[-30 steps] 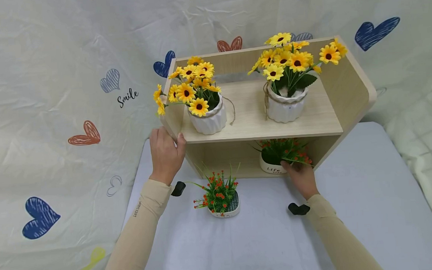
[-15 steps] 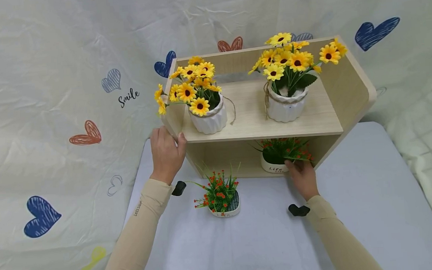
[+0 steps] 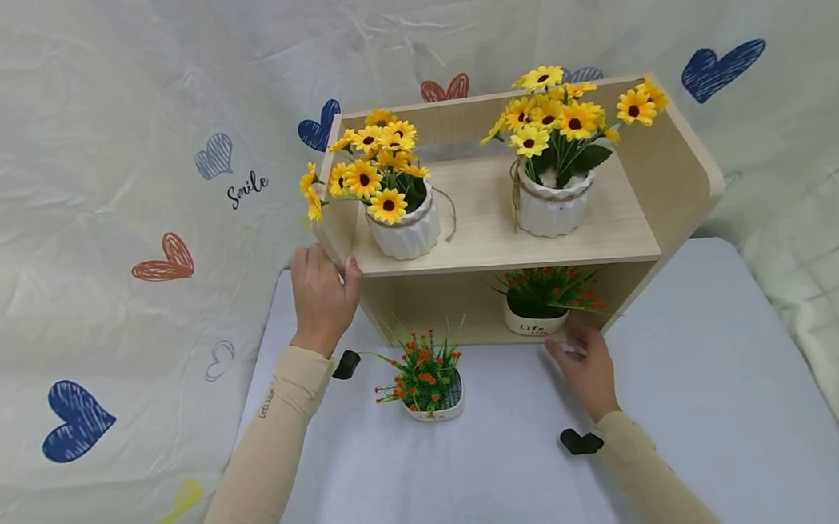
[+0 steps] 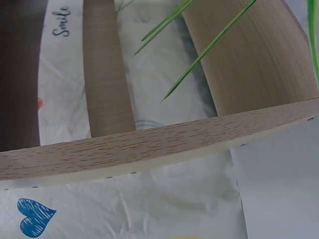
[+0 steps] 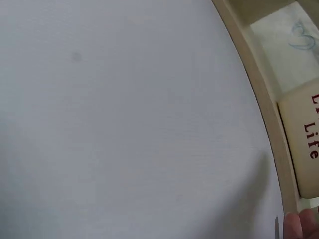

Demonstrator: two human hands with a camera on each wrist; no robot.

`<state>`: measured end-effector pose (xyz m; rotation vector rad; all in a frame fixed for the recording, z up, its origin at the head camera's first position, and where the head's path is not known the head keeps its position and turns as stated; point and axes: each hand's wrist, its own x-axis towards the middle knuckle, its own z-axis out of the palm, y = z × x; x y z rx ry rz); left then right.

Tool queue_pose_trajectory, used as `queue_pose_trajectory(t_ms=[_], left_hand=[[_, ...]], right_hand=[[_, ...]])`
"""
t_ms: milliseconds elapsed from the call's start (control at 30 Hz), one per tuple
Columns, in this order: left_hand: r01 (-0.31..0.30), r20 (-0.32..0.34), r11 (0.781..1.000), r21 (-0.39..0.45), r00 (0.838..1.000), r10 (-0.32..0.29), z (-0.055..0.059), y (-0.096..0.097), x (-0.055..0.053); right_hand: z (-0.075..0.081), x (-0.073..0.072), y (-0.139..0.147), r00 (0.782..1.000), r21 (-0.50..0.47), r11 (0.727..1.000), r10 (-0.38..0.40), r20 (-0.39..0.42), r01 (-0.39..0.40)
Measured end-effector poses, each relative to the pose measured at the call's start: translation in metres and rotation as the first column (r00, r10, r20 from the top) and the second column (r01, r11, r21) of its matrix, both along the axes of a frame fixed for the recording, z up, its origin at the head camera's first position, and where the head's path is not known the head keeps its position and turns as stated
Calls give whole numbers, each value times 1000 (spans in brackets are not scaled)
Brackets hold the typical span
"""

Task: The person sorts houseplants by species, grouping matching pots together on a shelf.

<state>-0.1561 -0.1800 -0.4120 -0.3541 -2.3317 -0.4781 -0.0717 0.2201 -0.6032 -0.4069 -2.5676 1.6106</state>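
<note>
My left hand [image 3: 320, 292] grips the front edge of the left side panel of a light wooden two-tier shelf [image 3: 584, 240], thumb on the inner side. On the lower tier at the right stands a white oval planter [image 3: 531, 322] marked "Life", with green leaves and small red flowers. My right hand [image 3: 588, 368] is just in front of it at the shelf's lower right corner, thumb apart from the fingers, holding nothing. In the right wrist view its fingertips [image 5: 300, 223] are right at the shelf's front edge, beside the planter [image 5: 305, 144].
A matching planter [image 3: 439, 413] with red flowers stands on the white table [image 3: 504, 473] in front of the shelf. Two white pots, a left one [image 3: 409, 237] and a right one [image 3: 553, 210], hold yellow flowers on the upper tier. A cloth with printed hearts [image 3: 79, 421] hangs behind.
My right hand has let go of the planter on the lower tier and drawn back slightly toward me. The shelf's right end has shifted slightly left. My left hand keeps its grip.
</note>
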Motion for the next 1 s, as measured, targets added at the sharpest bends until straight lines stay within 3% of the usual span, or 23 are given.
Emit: queue_pose_trajectory(t_ms=[167,400,500,667,767,900,1000], left_hand=[[-9,12,1000,6,1000,9,1,0,2],[-15,7,1000,-8,1000,15,1,0,2],[-15,0,1000,-14,1000,15,1,0,2],[-16,-3,1000,-22,1000,16,-1,0,0],[-15,-7,1000,-22,1000,15,-2,0,0],[-16,-10,1000,-18,1000,16,-2,-1,0],[-14,-10,1000,-13,1000,14,-2,0,0]], right_hand=[[-5,14,-9,1000,6,1000,-6,-11,6],[-4,27,-32,979,50,983,179,-93,-175],[0,32,-46,948,75,956,292,-125,-284],[-4,40,-68,851,142,870,492,-183,-473],[-4,43,-78,805,156,826,563,-188,-542],[-4,44,-91,776,136,795,606,-173,-590],[-5,44,-99,780,98,795,607,-153,-599]])
